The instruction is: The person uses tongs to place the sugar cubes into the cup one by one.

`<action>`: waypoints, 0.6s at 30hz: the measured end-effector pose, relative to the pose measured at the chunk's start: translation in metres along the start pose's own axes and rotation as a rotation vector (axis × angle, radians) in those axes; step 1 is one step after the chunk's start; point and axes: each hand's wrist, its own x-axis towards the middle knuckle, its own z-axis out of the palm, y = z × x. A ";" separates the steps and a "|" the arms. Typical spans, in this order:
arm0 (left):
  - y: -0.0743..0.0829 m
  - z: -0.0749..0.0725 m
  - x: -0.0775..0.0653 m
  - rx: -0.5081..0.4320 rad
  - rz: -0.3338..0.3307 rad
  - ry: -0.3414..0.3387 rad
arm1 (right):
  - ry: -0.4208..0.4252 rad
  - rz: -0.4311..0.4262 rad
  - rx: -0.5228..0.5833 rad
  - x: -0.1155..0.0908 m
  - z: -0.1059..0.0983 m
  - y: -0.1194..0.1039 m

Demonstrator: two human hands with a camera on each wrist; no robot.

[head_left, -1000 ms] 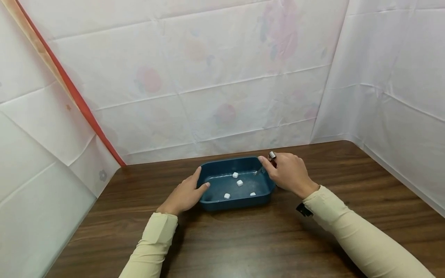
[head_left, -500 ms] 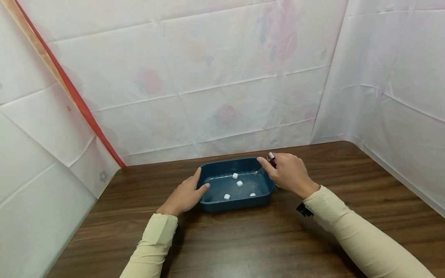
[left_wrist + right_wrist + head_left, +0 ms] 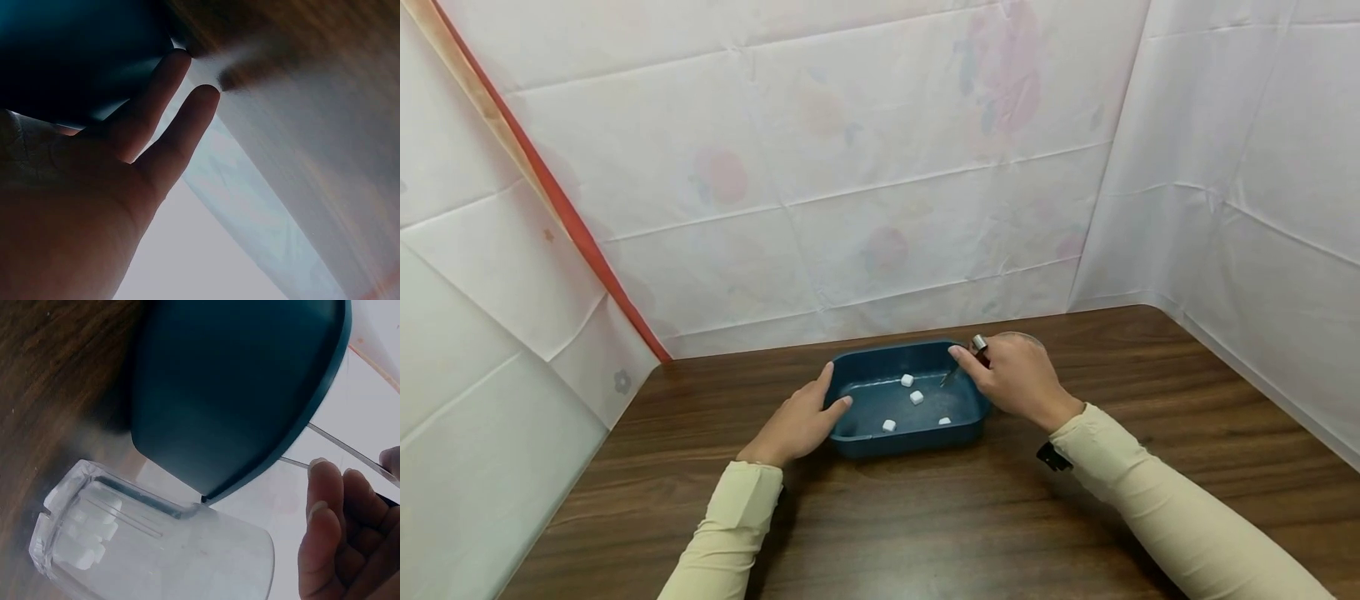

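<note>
A dark blue rectangular tray (image 3: 887,442) stands on the table with several white cubes (image 3: 916,398) spread over its floor. At its left end rests my left hand (image 3: 793,423), fingers nearly straight along the outside of the wall and thumb over the rim. My right hand (image 3: 1018,377) grips metal tongs (image 3: 979,342) above the tray's right end. The tongs' arms (image 3: 350,450) slant down past the rim into the tray; nothing shows between the tips in the head view. Beside the tray, under the right hand, stands a clear glass (image 3: 231,550) with several white cubes in its bottom.
The brown wood-grain table (image 3: 925,533) extends around the tray. Pale patterned sheets (image 3: 865,167) hang along its back and sides, with a red strip (image 3: 572,221) at the left corner. In the head view the right hand mostly hides the glass.
My right hand has shifted slightly left with the tongs, their tips moving farther over the tray. Part of the glass rim now shows behind it. The left hand and cubes stay put.
</note>
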 end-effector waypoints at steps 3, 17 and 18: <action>-0.001 0.000 0.000 0.003 -0.001 -0.001 | -0.025 0.008 0.024 -0.001 0.002 -0.002; 0.001 -0.001 0.000 0.001 -0.001 -0.005 | -0.048 0.015 0.067 -0.004 0.010 -0.007; 0.001 -0.001 0.000 0.000 -0.001 -0.006 | -0.049 0.016 0.064 -0.004 0.010 -0.007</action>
